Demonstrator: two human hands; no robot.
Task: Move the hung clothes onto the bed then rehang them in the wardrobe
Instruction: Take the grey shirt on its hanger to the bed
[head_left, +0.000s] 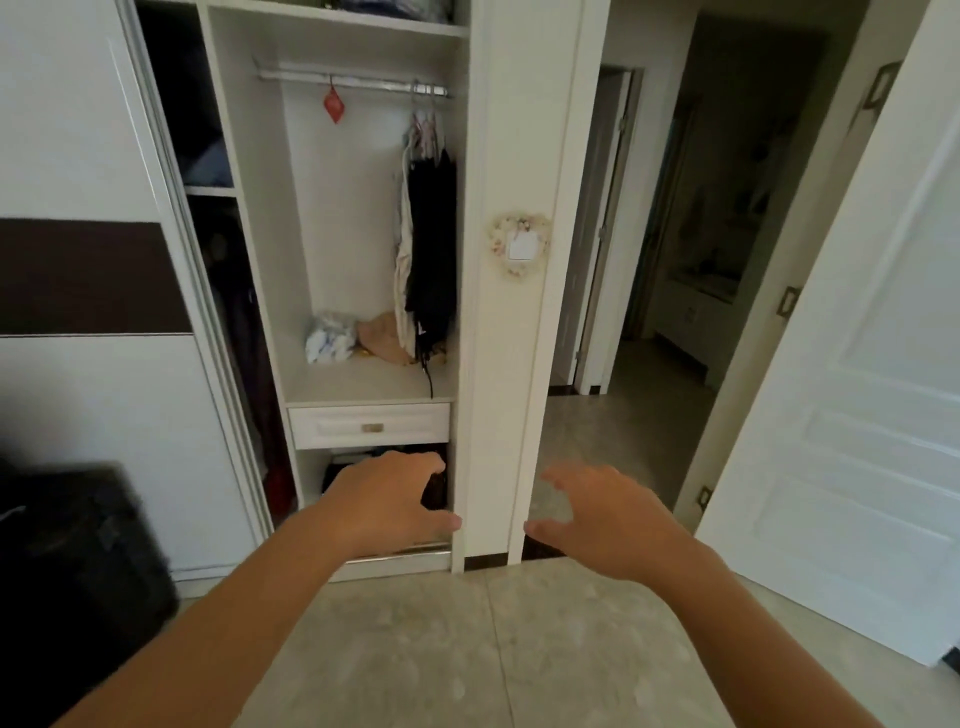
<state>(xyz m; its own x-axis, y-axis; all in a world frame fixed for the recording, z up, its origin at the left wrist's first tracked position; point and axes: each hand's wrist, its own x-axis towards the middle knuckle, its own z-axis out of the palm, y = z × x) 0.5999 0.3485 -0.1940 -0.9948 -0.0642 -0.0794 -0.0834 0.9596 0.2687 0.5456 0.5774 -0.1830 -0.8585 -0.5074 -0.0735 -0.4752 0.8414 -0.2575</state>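
Head view: tiled floor (467, 649), pale grey, one grout line running up the middle. White wardrobe (483, 312) straight ahead, sliding door (78, 156) pushed left with a dark band across it. Open room door (857, 364) at right, dim hallway beyond. Heart-framed switch (521, 245) on the wardrobe's side panel. Dark case (67, 571) at lower left, blurred.

Clothes (428, 249) hang bunched at the right end of the rail (353, 82), one pale garment beside dark ones; exact count cannot be told, hangers overlap. One red tag (333, 105) hangs near the rail's middle. Below them on the shelf: one white bundle (330, 336) and one tan item (382, 338), touching. One drawer (370, 426) under the shelf, closed. Dark items in the bottom compartment, unclear.

Two hands, both bare, both holding nothing. Left hand (387, 501) reaches out in front of the bottom compartment, fingers loosely curved, thumb spread. Right hand (605, 512) alongside, in front of the wardrobe's edge, fingers spread and slightly bent. Clothes well above both hands, no contact. Bed not in view.
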